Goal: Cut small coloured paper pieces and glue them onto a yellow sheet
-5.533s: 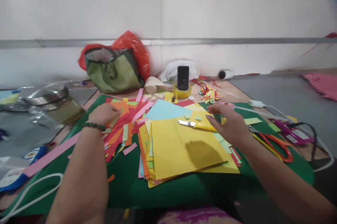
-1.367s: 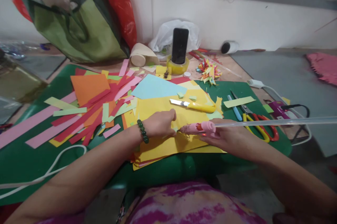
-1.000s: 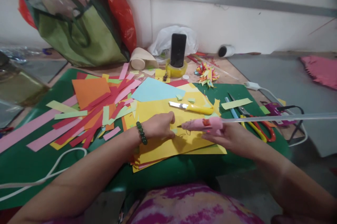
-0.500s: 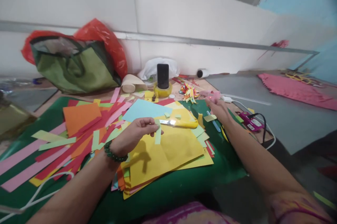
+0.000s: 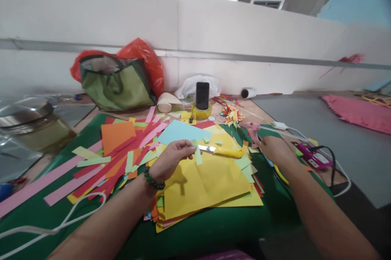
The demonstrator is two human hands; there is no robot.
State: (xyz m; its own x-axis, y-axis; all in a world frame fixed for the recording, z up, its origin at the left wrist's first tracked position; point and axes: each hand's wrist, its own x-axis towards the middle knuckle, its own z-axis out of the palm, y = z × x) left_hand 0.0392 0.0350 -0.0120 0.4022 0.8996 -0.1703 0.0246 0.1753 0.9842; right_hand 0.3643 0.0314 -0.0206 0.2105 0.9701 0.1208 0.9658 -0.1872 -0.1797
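Note:
My left hand (image 5: 175, 155) pinches a short pale green paper strip (image 5: 198, 155) between thumb and fingers, above a stack of yellow paper (image 5: 210, 186). A yellow-handled cutter knife (image 5: 227, 152) with a bare blade lies on the stack, just right of the strip. My right hand (image 5: 275, 151) is closed at the lower end of the handle of a pink hot glue gun (image 5: 252, 130); its fingertips are partly hidden. The gun's nozzle points left, towards a bunch of multicoloured paper pieces (image 5: 231, 115). Light blue paper (image 5: 180, 132) lies at the back of the stack.
Coloured paper strips (image 5: 122, 158) spread over the green mat (image 5: 195, 239) at left. A phone (image 5: 202, 95) leans by a yellow tape roll (image 5: 201, 112). A green bag (image 5: 119, 87) and glass jar (image 5: 36, 123) stand left. At right sits a purple power strip (image 5: 314, 156) with cables.
My right hand has drawn closer, and the glue gun has shifted slightly towards me and shows more clearly. My left hand still holds the strip. The camera view has turned slightly left.

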